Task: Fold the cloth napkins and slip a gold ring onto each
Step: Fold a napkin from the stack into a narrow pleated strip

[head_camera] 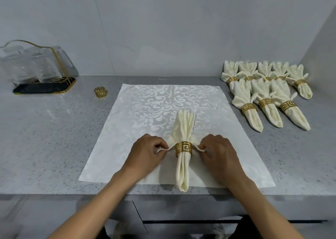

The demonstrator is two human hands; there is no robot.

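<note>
A cream folded napkin point(184, 128) lies lengthwise on a white patterned cloth point(138, 115), with a gold ring point(183, 149) around its middle. My left hand point(147, 151) pinches the napkin's left corner flap just beside the ring. My right hand point(218, 153) pinches the right corner flap on the other side. A spare gold ring point(100, 92) stands alone on the counter at the left. Several finished napkins with gold rings point(267, 93) lie in two rows at the right.
A clear glass holder with gold trim point(34, 64) stands on a black tray point(45, 89) at the far left. The grey speckled counter point(54, 138) ends at a front edge near my forearms. Walls close the back and right.
</note>
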